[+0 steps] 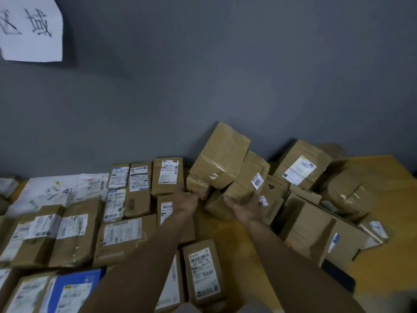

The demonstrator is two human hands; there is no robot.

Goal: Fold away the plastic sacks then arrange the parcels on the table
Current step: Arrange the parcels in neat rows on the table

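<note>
"On the table, where are the hands?"

"Both at the tilted pile, twelve o'clock. The left hand curls round the low corner of a small box. The right hand cups the stickered box from below, fingers hidden."

"And the other parcels?"

"Labelled parcels lie in rows at nine o'clock. A loose heap sits at three, by the grey wall."

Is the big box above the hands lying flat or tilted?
Tilted: the box rests slanted on another box, one corner raised.
</note>
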